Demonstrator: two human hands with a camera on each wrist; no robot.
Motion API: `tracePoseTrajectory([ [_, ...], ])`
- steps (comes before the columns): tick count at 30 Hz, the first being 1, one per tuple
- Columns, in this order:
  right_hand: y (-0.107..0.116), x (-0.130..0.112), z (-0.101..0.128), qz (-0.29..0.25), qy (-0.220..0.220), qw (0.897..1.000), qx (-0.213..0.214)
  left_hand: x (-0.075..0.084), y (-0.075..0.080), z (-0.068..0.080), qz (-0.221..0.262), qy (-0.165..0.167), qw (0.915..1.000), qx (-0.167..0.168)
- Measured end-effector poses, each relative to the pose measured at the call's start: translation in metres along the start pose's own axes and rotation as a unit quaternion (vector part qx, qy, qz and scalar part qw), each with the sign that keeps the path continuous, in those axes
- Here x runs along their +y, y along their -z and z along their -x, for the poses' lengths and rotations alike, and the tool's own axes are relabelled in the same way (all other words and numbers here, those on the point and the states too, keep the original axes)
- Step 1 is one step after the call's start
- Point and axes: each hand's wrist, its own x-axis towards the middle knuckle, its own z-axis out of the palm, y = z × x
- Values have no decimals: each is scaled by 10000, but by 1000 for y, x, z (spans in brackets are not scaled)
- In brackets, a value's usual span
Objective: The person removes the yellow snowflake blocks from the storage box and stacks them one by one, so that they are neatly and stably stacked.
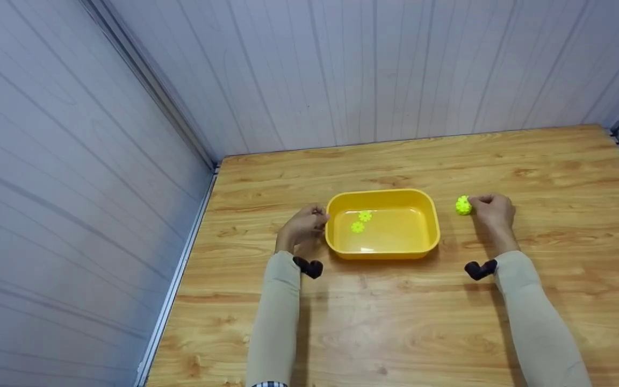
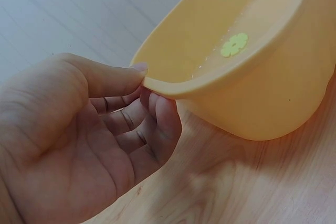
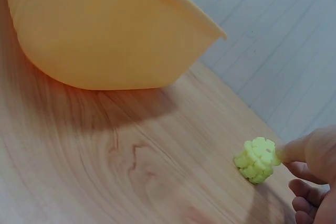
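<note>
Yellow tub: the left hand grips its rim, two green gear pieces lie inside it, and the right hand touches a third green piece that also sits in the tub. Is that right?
Not quite. The third green piece lies on the wooden table, outside the yellow tub, as the head and right wrist views show. The right hand touches it there. The left hand does grip the rim, and two gear pieces lie inside.

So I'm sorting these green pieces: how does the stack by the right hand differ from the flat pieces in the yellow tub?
The stack sits on the wooden table outside the yellow tub; the flat pieces lie inside it. The stack is several pieces thick, while each flat piece is a single thin disc. The right hand touches the stack; nothing touches the flat pieces. Both are lime green with scalloped edges.
</note>
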Motion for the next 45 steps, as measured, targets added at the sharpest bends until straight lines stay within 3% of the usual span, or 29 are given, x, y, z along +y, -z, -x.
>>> tracePoseTrajectory([
  [9, 0, 0, 1, 388, 157, 9990, 178, 1, 0, 1, -142, 23, 9999, 11],
  [16, -6, 0, 2, 757, 734, 9937, 390, 1, -1, 1, 80, 89, 9999, -21],
  [24, -11, -1, 6, 1598, 1136, 9805, -94, 1, -1, 1, -5, 105, 9999, 60],
  [30, -13, -1, 8, 1699, 1213, 9776, -262, 0, -1, 1, 33, 78, 9999, 57],
  [45, -15, 3, 4, 1814, 1438, 9728, 0, 0, 0, 1, 124, 68, 9999, -28],
])
